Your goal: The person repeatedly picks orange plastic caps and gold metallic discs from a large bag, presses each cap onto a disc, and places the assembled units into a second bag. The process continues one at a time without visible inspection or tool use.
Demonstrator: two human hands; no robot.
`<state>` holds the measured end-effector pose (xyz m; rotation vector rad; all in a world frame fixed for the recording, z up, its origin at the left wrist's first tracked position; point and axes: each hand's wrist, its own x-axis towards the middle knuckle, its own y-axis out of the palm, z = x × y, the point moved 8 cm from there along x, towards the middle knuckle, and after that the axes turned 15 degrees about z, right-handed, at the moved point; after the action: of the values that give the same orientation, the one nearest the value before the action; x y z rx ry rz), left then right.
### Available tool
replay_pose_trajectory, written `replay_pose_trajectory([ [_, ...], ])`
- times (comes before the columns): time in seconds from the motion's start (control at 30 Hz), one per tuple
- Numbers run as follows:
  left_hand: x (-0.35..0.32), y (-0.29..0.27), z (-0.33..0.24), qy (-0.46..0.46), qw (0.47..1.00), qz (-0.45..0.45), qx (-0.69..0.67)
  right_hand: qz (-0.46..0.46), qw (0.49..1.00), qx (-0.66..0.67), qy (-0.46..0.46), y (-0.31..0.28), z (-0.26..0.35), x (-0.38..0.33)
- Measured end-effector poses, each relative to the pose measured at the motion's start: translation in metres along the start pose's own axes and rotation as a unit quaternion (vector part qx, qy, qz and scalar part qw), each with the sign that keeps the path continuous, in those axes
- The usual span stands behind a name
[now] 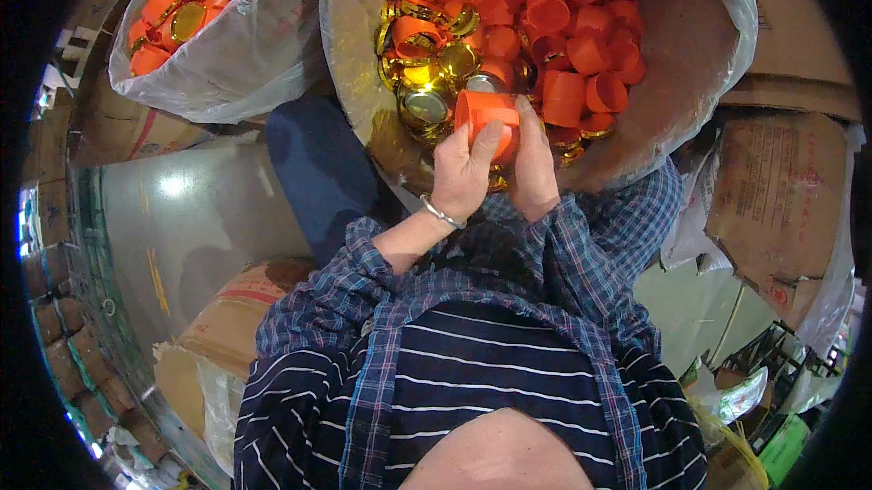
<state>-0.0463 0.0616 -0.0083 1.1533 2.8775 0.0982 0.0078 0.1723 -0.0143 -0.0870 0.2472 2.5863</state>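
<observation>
Both my hands are closed around an orange plastic cup-shaped piece [481, 107] held over the near side of a large bag-lined container [352, 45]. My left hand [463, 168], with a silver bangle at the wrist, grips its near left side, thumb pressed against the front. Along its right side lie the fingers of my right hand [534, 158]. Beneath and beyond, loose orange cup-shaped pieces [563, 95] fill the container's middle and right. Shiny gold lids [425, 107] are heaped at its left. Whether a lid sits in the held piece cannot be made out.
At the upper left stands a second plastic-lined bag [227, 72] of orange pieces and gold lids. A brown cardboard box [772, 208] is to the right, and another carton [227, 317] lies at the lower left. Grey floor [200, 217] shows on the left.
</observation>
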Motion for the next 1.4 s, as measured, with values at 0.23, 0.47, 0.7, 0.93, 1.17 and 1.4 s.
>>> replay_pose_trajectory([
  [0.23, 0.004, 0.007, 0.025, -0.152, 0.911, -0.047, -0.381, -0.036, 0.931, -0.293, -0.215, 0.006, 0.032, -0.011],
  [0.47, -0.001, -0.008, 0.034, -0.193, 0.890, -0.054, -0.409, 0.050, 0.884, -0.369, -0.284, 0.023, 0.039, -0.021],
  [0.7, 0.042, -0.199, -0.166, 0.160, 0.954, -0.209, 0.145, 0.148, 0.930, -0.324, -0.094, 0.006, 0.000, 0.001],
  [0.93, 0.063, -0.242, -0.234, 0.301, 0.867, -0.295, 0.267, 0.226, 0.910, -0.349, 0.015, -0.008, -0.057, 0.008],
  [1.17, 0.200, -0.100, -0.022, 0.002, 0.937, 0.065, 0.343, 0.240, 0.877, -0.414, 0.032, -0.049, -0.056, 0.102],
  [1.4, 0.376, -0.093, 0.058, 0.009, 0.893, 0.066, 0.445, 0.042, 0.879, -0.472, 0.049, -0.170, -0.024, 0.301],
])
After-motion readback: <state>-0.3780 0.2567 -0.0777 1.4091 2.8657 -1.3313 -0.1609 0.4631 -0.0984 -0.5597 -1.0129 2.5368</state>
